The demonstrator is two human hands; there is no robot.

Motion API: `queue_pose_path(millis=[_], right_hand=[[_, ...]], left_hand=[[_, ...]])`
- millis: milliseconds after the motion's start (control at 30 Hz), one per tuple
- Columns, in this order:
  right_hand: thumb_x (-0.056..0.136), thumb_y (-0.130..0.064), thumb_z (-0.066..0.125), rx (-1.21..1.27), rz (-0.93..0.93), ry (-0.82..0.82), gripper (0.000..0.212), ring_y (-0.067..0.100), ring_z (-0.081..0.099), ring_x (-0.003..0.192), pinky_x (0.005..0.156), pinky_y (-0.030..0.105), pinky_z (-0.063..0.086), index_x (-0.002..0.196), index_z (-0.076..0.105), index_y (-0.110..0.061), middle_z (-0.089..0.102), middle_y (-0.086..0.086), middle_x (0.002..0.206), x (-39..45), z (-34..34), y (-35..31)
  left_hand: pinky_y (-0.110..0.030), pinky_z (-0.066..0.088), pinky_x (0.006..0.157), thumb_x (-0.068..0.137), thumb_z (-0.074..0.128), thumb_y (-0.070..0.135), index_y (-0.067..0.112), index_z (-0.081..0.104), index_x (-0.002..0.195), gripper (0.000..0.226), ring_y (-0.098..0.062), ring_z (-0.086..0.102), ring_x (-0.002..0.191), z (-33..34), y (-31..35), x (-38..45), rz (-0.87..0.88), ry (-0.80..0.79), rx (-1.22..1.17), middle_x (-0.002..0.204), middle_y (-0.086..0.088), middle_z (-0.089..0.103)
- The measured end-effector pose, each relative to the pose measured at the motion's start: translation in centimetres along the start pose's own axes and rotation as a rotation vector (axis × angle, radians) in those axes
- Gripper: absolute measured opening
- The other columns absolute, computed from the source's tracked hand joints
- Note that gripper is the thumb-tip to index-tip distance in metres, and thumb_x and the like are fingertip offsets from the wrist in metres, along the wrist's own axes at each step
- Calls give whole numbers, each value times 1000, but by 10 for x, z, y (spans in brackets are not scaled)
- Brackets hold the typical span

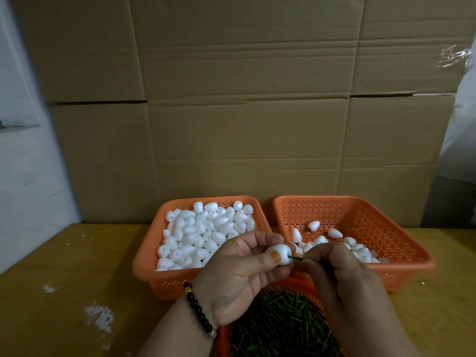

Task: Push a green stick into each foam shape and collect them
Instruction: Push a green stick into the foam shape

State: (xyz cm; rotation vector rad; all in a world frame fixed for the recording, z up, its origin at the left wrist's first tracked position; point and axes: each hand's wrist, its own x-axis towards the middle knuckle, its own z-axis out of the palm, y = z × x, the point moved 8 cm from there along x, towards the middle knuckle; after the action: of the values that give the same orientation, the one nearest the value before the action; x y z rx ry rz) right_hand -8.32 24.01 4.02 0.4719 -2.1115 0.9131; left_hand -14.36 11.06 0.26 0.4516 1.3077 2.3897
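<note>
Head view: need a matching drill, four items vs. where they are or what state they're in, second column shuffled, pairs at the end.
Items
1. left basket
2. right basket
3. foam shape
4. green stick

Place or state
A. pinched in the right hand, tip at the foam
B. heaped full of white foam pieces
C. gripped by the left hand above the baskets
D. mostly bare floor, a few foam pieces toward its near left side

Pairs: 1-B, 2-D, 3-C, 4-A
</note>
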Motion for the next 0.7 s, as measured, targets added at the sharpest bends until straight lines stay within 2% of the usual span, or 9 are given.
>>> queue_pose_path(millis=[100, 200, 267, 500, 700], right_hand=[[89, -27, 59, 11, -2, -30, 11, -6, 60, 75, 59, 2, 41, 85, 53, -35, 64, -20, 75, 2, 1, -2], [84, -8, 69, -22, 11, -92, 25, -10, 58, 74, 58, -2, 37, 82, 56, -30, 60, -24, 73, 2, 5, 0], [80, -2, 71, -38, 25, -120, 28, -10, 57, 74, 58, -2, 37, 81, 59, -27, 58, -24, 72, 2, 7, 1], [81, -3, 70, -42, 39, -153, 29, -1, 57, 68, 54, 4, 38, 78, 57, -30, 56, -20, 67, 0, 8, 3], [81, -5, 70, -48, 58, -171, 23, 2, 57, 66, 53, 7, 39, 78, 60, -25, 56, -18, 66, -1, 10, 6]], left_hand=[[-28, 57, 71, 76, 64, -7, 0, 66, 96, 21, -24, 68, 85, 0, 1, 0, -3, -12, 15, 103, -22, 69], [-28, 57, 70, 74, 63, -7, 2, 70, 90, 20, -23, 68, 82, 1, 1, -1, -10, -26, 46, 102, -21, 69], [-28, 57, 69, 73, 64, -8, 4, 71, 87, 20, -22, 68, 80, 3, 0, -2, -16, -32, 62, 101, -20, 70], [-28, 58, 71, 76, 62, -10, 5, 72, 87, 21, -23, 69, 82, 4, -2, -2, -20, -42, 101, 102, -20, 70], [-28, 57, 72, 71, 66, -5, 10, 76, 82, 20, -22, 69, 84, 3, -4, -1, -20, -16, 131, 101, -19, 70]])
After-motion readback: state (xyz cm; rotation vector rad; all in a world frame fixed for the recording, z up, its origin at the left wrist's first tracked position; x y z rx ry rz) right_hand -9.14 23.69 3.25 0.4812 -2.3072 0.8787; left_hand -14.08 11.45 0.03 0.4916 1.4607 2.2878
